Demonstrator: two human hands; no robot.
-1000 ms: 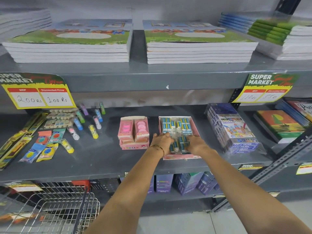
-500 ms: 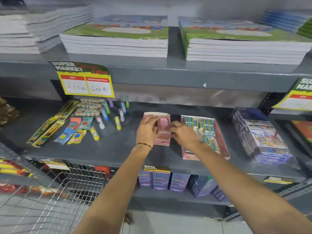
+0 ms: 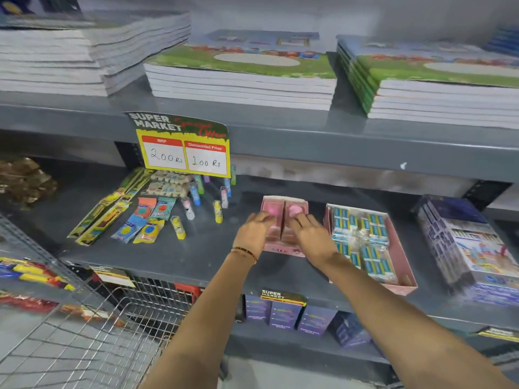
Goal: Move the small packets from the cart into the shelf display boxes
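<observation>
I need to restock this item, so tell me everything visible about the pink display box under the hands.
The pink display box looks like thin cardboard, open-topped, split by a centre divider into two columns holding pink packets. Partial lettering "ASER" shows on its front lip. It sits flat on the grey shelf, left of the blue-packet box. The left hand and right hand rest on it.

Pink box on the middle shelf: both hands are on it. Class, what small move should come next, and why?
Probably press the packets flat: both the left hand and right hand rest over the pink box, and the wire cart waits below.
</observation>
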